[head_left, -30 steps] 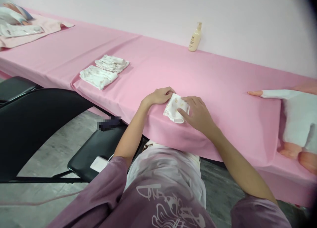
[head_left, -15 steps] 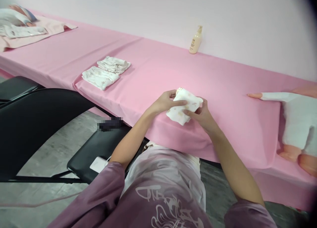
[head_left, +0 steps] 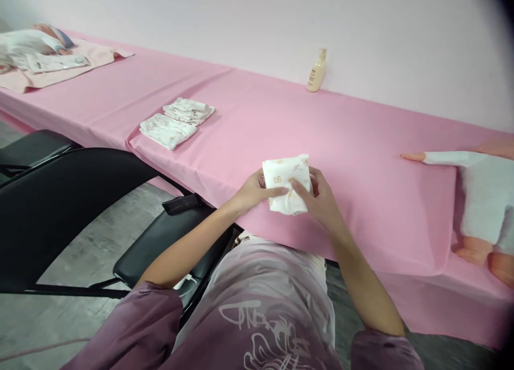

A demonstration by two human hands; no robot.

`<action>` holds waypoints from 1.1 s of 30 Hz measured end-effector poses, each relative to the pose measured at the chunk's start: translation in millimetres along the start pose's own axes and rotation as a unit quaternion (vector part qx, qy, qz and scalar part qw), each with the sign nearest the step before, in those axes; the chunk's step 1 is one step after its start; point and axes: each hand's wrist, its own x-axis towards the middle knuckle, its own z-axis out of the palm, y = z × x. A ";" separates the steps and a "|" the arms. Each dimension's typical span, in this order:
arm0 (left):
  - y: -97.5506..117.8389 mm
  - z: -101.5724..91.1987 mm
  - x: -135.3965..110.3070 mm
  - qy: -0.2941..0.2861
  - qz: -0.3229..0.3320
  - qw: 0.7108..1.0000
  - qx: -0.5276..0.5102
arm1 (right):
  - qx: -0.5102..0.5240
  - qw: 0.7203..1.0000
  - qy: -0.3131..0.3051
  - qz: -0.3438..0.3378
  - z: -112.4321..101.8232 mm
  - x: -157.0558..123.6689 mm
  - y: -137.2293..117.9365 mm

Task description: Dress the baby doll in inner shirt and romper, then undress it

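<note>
Between my two hands is a folded white cloth (head_left: 286, 172) with small bear-like prints, held above the table's front edge. My left hand (head_left: 257, 192) grips its left side, thumb across the front and fingers behind. On the right side my right hand (head_left: 319, 194) pinches it the same way, with the thumb near the middle. Most fingers of both hands are hidden behind the cloth. Two folded printed cloths, a nearer one (head_left: 168, 130) and a farther one (head_left: 188, 111), lie side by side on the pink tablecloth (head_left: 257, 123) to the left.
A cream pump bottle (head_left: 317, 73) stands against the wall. At the right lies a doll in white clothing (head_left: 484, 193); another dressed doll (head_left: 30, 43) rests on a pink towel (head_left: 44, 81) at far left. Black folding chairs (head_left: 92, 172) stand along the front, one bearing a dark phone-like object (head_left: 182, 203).
Both hands have brought the folded cloth slightly left and nearer my body. It has turned from slanted to nearly square-on, showing a flat printed face. The view has shifted a little.
</note>
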 end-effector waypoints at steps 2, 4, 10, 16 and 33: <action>-9.0 3.7 -13.3 0.013 -0.003 1.000 -0.015 | -0.018 0.999 -0.017 0.036 -2.3 -22.3 3.6; -15.8 8.5 -26.6 0.019 -0.012 1.000 -0.021 | -0.036 0.996 -0.016 0.077 -5.5 -43.7 7.6; -28.1 19.3 -62.0 -0.021 -0.070 0.996 -0.047 | -0.013 0.997 0.028 0.073 -4.6 -81.7 21.5; -30.9 10.7 -85.5 -0.045 -0.085 0.995 -0.020 | 0.033 0.995 0.038 0.086 11.8 -98.2 36.9; 75.2 -139.1 -70.9 0.310 -0.010 0.947 0.080 | -0.082 0.995 0.038 0.041 25.9 -149.8 115.7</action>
